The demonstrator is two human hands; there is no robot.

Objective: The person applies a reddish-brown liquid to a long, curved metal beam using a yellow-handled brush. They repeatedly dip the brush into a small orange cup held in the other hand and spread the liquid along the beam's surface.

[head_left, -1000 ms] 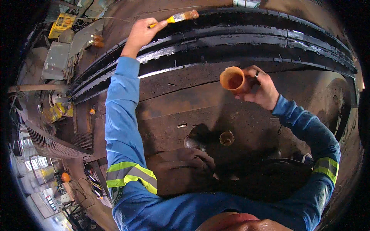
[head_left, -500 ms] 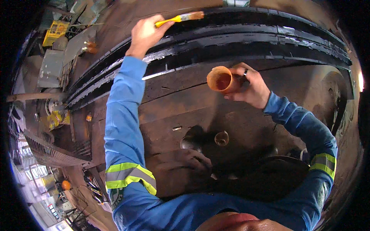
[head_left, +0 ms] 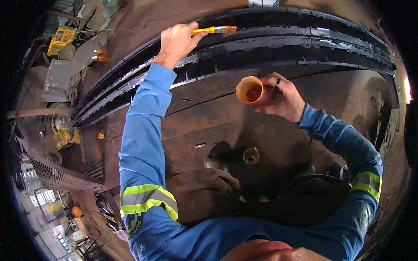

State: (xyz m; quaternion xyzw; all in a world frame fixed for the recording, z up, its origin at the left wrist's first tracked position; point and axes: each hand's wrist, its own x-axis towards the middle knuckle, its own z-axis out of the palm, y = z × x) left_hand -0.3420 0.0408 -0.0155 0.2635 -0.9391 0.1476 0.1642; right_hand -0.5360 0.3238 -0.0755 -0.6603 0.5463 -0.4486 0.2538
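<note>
My left hand (head_left: pixel 177 42) grips a paintbrush (head_left: pixel 208 30) by its yellow handle. Its reddish-brown bristles point right and lie over the long black metal beams (head_left: pixel 270 42); whether they touch the surface I cannot tell. Those beams curve across the far side, with shiny bare-metal patches along their ridges. Closer to me, my right hand (head_left: pixel 282 96) is wrapped around an orange-brown cup (head_left: pixel 250 90), tilted so that its mouth faces left toward the camera. Inside the cup it looks dark and reddish; the contents are not clear.
A small round container (head_left: pixel 251 155) stands on the brown floor near my boot (head_left: pixel 216 162). On the left are a yellow box (head_left: pixel 62 40), grey metal sheets (head_left: pixel 56 80), a wooden handle (head_left: pixel 39 112) and a ribbed metal grille (head_left: pixel 56 172). A light-coloured container (head_left: pixel 263 3) sits beyond the beams.
My left hand with the paintbrush has moved slightly right and nearer, bringing the bristles lower over the beams. My right hand and the cup have hardly moved.
</note>
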